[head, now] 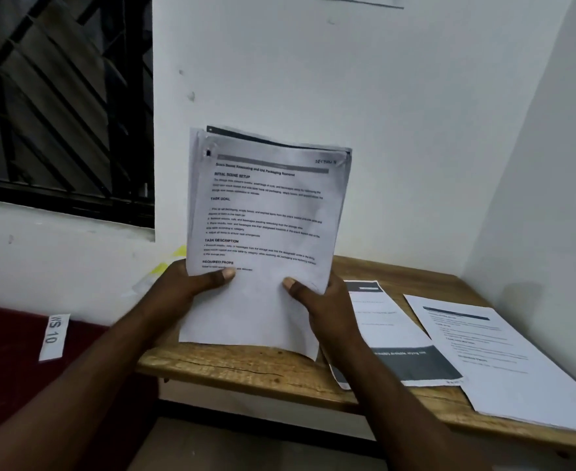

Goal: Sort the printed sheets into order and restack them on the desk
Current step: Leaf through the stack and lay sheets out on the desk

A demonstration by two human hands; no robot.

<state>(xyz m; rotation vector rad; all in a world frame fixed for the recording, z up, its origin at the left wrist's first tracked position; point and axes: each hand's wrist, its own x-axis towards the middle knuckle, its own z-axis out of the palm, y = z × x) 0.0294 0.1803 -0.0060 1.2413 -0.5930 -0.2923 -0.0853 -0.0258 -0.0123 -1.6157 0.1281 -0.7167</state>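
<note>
White sheets (266,212) stand upright, long axis vertical, heading at top.

Light is dim and cool (window (62,96) dark), and small print on the sheets (266,215) blurs.

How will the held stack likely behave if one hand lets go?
Probably floppy: the stack is thin paper, and its top edge already bows. Likely light, being only a few sheets thick. The sheets sit misaligned at the top, so they may slide apart.

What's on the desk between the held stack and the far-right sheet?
Head view: a sheet with a dark band lies between the stack and the far-right sheet, on the desk.
</note>
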